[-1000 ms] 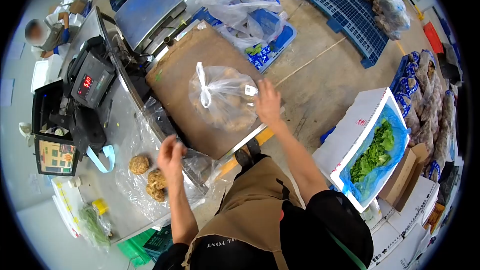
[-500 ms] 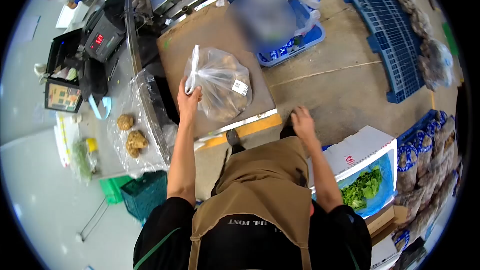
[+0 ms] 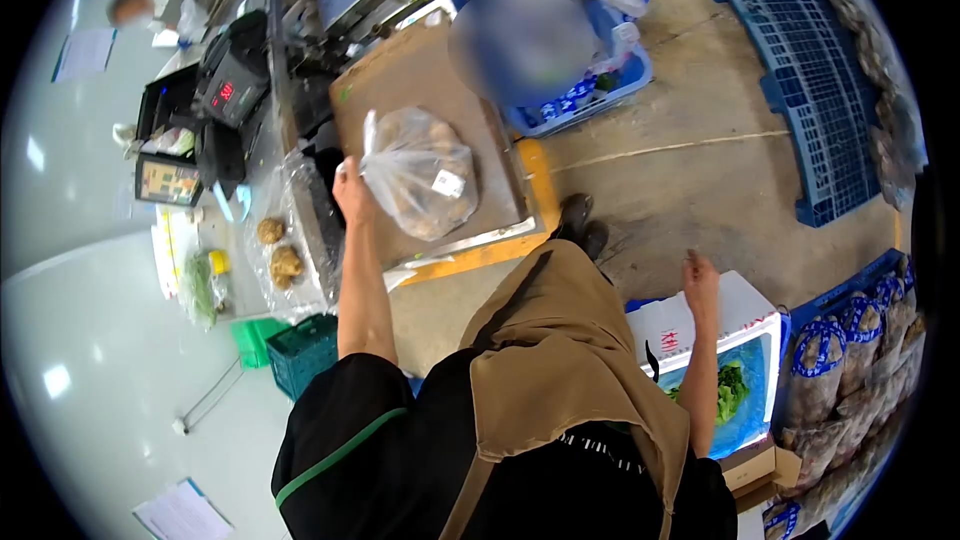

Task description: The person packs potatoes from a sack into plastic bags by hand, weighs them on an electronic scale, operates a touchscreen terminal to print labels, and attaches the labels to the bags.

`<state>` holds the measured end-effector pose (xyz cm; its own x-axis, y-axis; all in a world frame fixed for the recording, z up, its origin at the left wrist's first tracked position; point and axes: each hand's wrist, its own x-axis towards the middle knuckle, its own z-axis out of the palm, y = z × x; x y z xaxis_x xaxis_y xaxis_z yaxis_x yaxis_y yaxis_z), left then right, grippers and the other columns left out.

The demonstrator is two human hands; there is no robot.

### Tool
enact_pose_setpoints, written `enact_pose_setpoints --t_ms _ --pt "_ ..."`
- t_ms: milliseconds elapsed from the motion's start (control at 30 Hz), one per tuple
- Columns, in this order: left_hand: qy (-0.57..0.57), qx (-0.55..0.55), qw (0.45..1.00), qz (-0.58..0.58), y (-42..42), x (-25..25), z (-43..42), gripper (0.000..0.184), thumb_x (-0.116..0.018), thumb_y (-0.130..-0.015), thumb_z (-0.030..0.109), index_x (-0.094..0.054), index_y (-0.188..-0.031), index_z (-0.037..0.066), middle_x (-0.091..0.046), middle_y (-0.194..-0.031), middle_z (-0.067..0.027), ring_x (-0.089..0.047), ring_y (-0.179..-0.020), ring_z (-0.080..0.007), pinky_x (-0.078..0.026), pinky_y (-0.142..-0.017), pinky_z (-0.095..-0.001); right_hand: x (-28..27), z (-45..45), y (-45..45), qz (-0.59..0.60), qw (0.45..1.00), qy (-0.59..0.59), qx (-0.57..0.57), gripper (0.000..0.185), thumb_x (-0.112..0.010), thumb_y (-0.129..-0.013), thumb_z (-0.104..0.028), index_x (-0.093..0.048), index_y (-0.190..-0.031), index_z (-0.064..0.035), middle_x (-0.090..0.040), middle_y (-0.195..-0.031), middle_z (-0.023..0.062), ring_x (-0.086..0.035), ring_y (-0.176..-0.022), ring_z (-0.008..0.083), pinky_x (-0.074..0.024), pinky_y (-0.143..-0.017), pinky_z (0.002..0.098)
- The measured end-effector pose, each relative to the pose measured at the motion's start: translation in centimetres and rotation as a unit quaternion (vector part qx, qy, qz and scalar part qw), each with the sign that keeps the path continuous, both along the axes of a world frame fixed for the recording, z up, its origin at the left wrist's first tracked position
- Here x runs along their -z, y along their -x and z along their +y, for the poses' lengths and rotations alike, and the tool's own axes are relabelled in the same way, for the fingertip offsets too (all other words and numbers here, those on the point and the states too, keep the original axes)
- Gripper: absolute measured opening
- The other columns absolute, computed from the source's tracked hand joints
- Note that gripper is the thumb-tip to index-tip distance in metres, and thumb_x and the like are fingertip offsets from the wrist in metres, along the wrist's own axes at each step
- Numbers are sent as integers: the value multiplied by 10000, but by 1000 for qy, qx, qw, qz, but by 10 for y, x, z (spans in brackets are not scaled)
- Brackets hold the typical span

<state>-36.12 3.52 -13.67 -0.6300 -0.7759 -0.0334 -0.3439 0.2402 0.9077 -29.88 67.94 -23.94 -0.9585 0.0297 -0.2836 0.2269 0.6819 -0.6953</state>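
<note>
A clear plastic bag (image 3: 425, 170) of brownish lumps, with a white label (image 3: 448, 183), rests on a brown flat platform (image 3: 500, 195). My left hand (image 3: 353, 192) is closed on the bag's gathered neck, at the bag's left side. Plastic film blurs the lumps, so I cannot tell their kind. Out to the right, my right hand (image 3: 701, 280) hangs with curled fingers and nothing visible in them. Below it stands a white box (image 3: 655, 332) lined with blue plastic, with leafy greens (image 3: 733, 392) inside, partly behind my right forearm.
Left of the platform, a metal counter (image 3: 255, 155) bears a scale with a red display (image 3: 222, 95) and knobbly brown pieces (image 3: 285, 265) on plastic. A blue basket (image 3: 635, 75) stands beyond the platform. Blue pallets (image 3: 820, 90) and netted sacks (image 3: 815, 370) line the right. Another person (image 3: 175, 0) is far left.
My body and view have turned. My left hand has pulled the bag slightly left, holding its neck. My right hand has swung outward to the right, over the box, its fingers now curled.
</note>
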Motion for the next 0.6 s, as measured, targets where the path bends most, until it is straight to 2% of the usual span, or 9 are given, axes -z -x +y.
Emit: enact_pose_setpoints --t_ms 67,133,167,200,233,300,367,467,600 --pt "64 36 997 27 11 -7 13 364 -509 -915 356 -634 -960 17 -643 -916 -77 -551 -774 -154 -433 -711 -294 19 13 -4 69 996 -10 -52 272 -571 -834 -137 -624 -1062 3 -645 -877 212 -626 -758 324 -485 -690 389" --pt "20 17 999 21 27 -19 29 287 -556 -890 277 -627 -838 4 -597 -760 -50 -526 -692 -163 -439 -673 -310 11 23 1 31 998 -6 -46 277 -584 -803 -134 -627 -1042 0 -634 -877 222 -618 -787 354 -484 -707 410" --pt "264 133 955 -13 28 5 -3 261 -572 -871 239 -569 -734 16 -550 -696 -25 -495 -640 -164 -442 -611 -290 10 30 6 37 998 0 -42 278 -587 -792 -132 -627 -1034 -1 -630 -876 224 -617 -797 354 -486 -711 410" --pt "166 100 980 -52 39 -3 5 306 -551 -888 253 -498 -657 59 -482 -630 5 -462 -595 -153 -424 -538 -287 6 39 12 44 998 8 -40 279 -589 -781 -130 -628 -1027 -3 -626 -876 225 -616 -806 355 -487 -716 409" --pt "-28 -28 999 22 54 -14 37 352 -525 -910 279 -453 -620 92 -428 -597 22 -445 -562 -133 -411 -506 -296 -1 48 21 35 999 -6 -20 278 -586 -780 -127 -628 -1025 -3 -627 -870 224 -618 -801 354 -490 -714 407" --pt "-49 -28 998 -36 74 -31 59 393 -514 -920 316 -457 -592 108 -402 -568 24 -412 -508 -102 -395 -487 -272 -11 69 44 14 1000 -24 10 276 -581 -777 -120 -628 -1023 -4 -630 -857 221 -622 -790 353 -495 -710 404" --pt "-101 -5 994 31 97 -33 79 432 -507 -927 343 -443 -566 115 -364 -503 26 -381 -430 -116 -332 -417 -262 -12 98 71 1 998 -67 11 274 -580 -778 -119 -628 -1023 -5 -634 -836 216 -624 -770 354 -498 -702 402" --pt "-158 -61 986 -10 143 -62 125 396 -527 -926 321 -427 -584 149 -380 -542 24 -338 -416 -107 -364 -407 -282 -15 133 126 4 997 -73 15 268 -582 -789 -120 -626 -1024 -2 -637 -790 205 -623 -740 362 -500 -684 406" --pt "-298 -25 953 54 202 -105 164 303 -557 -917 286 -451 -668 149 -359 -583 42 -331 -462 -109 -383 -502 -303 -54 145 227 -14 999 -35 -38 282 -603 -800 -140 -616 -1043 1 -628 -876 214 -609 -818 370 -492 -730 409"
